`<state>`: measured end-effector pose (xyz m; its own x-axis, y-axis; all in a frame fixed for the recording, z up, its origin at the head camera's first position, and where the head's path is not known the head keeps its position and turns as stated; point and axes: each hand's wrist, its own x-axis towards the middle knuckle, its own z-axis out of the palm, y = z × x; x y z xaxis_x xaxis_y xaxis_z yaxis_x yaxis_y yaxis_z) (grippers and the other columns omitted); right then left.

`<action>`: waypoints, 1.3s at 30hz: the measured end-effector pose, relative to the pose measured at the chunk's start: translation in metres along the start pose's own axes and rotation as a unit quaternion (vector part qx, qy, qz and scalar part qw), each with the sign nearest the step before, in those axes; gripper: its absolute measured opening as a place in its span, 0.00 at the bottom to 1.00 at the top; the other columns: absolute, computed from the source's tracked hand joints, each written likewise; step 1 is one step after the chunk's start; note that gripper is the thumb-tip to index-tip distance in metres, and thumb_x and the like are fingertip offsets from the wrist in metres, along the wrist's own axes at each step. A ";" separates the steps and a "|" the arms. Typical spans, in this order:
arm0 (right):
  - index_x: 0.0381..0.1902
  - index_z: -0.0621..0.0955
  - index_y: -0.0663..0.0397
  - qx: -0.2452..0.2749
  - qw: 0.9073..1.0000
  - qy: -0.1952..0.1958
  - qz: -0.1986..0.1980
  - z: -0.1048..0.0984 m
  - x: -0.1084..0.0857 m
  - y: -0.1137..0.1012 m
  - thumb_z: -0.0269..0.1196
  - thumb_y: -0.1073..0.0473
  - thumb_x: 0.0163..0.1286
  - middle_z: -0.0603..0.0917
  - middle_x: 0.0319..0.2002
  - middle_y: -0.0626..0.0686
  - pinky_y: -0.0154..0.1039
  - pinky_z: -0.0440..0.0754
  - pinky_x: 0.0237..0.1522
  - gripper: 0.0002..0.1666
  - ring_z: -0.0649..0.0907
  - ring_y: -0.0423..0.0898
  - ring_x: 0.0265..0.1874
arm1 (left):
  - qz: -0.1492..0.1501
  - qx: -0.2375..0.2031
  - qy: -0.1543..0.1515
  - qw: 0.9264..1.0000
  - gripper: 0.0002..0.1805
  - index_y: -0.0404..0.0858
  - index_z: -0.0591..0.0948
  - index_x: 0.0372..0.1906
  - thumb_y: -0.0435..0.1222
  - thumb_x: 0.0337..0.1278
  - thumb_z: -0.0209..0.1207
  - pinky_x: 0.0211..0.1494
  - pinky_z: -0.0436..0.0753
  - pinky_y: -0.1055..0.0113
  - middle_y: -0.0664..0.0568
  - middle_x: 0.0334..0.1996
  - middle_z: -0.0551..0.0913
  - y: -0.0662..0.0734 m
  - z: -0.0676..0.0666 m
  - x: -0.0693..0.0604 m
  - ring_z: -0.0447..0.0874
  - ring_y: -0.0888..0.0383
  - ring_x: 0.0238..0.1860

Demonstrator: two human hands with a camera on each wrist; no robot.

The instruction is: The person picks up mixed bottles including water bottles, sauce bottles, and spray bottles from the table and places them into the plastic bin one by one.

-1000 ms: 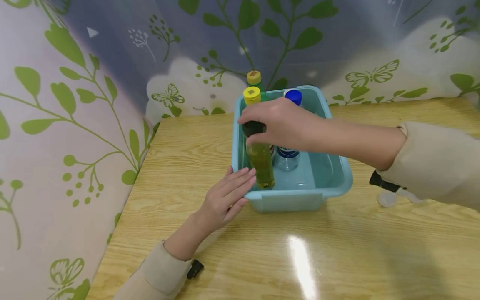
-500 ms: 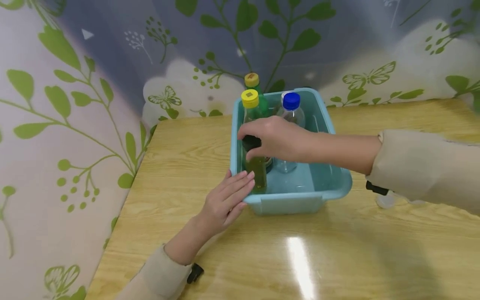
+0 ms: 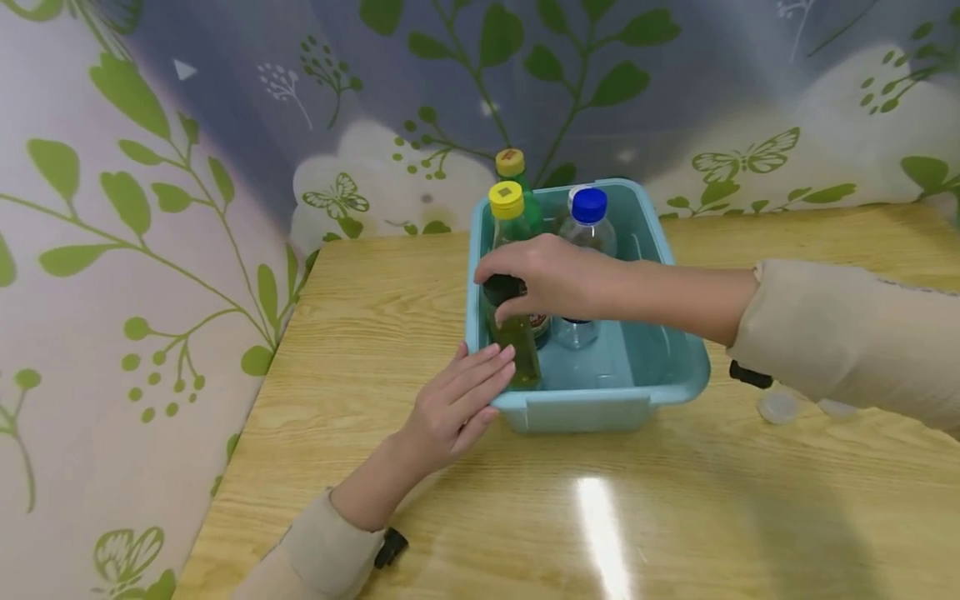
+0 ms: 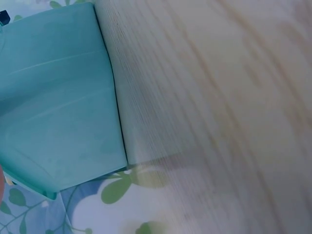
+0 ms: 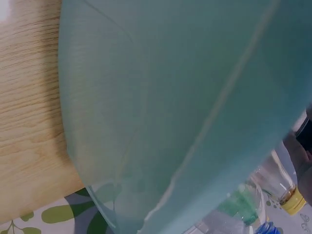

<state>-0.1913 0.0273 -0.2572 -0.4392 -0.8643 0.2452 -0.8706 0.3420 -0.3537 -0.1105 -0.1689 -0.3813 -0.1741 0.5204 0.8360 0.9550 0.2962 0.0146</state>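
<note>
My right hand (image 3: 558, 275) reaches over the blue plastic bin (image 3: 588, 410) and grips a bottle of yellow-green liquid (image 3: 527, 358) around its dark top. The bottle stands nearly upright in the bin's near left corner; whether its base touches the floor is unclear. On that corner's rim rests my left hand (image 3: 453, 404), its fingers straight and lying beside the bottle. Behind my right hand are a yellow-capped bottle (image 3: 507, 204), a green bottle (image 3: 529, 208) and a clear bottle with a blue cap (image 3: 590, 208). A dark labelled bottle (image 3: 541, 332) is mostly hidden.
The bin stands on a wooden table (image 3: 360, 333), before a leaf-patterned cloth (image 3: 420, 75). To its right lies a clear round piece (image 3: 778, 407), with another partly under the sleeve. The bin's outer wall fills much of both wrist views (image 4: 58, 112).
My right hand has moved down and slightly nearer, lowering the bottle of yellow-green liquid in the bin's near left corner. The left hand keeps its place on the rim.
</note>
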 end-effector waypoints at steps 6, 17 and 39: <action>0.52 0.78 0.62 0.002 1.000 -0.016 0.000 -0.005 0.000 0.005 0.70 0.57 0.58 0.82 0.50 0.55 0.42 0.82 0.50 0.26 0.82 0.49 0.50 | -0.003 -0.001 -0.004 1.000 0.22 0.24 0.77 0.54 0.38 0.74 0.43 0.70 0.64 0.52 0.41 0.62 0.74 -0.003 -0.001 0.002 0.74 0.45 0.61; 0.59 0.76 0.61 -0.028 0.999 -0.021 0.014 -0.023 -0.003 -0.002 0.68 0.57 0.60 0.78 0.59 0.58 0.45 0.80 0.55 0.29 0.79 0.52 0.57 | 0.000 0.001 -0.011 1.000 0.22 0.23 0.78 0.52 0.38 0.74 0.43 0.71 0.63 0.52 0.41 0.61 0.74 -0.009 -0.002 0.006 0.73 0.47 0.62; 0.57 0.79 0.60 -0.106 0.977 0.161 -0.093 -0.068 -0.059 -0.035 0.62 0.45 0.62 0.81 0.54 0.55 0.55 0.77 0.55 0.31 0.78 0.59 0.55 | 0.005 0.004 0.015 1.000 0.22 0.25 0.78 0.54 0.38 0.74 0.43 0.69 0.65 0.51 0.39 0.57 0.78 -0.011 -0.006 0.010 0.76 0.44 0.59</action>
<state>-0.1499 0.0909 -0.1976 -0.2865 -0.7697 0.5705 -0.9533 0.2887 -0.0892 -0.1211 -0.1717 -0.3696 -0.1572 0.4989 0.8523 0.9549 0.2968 0.0024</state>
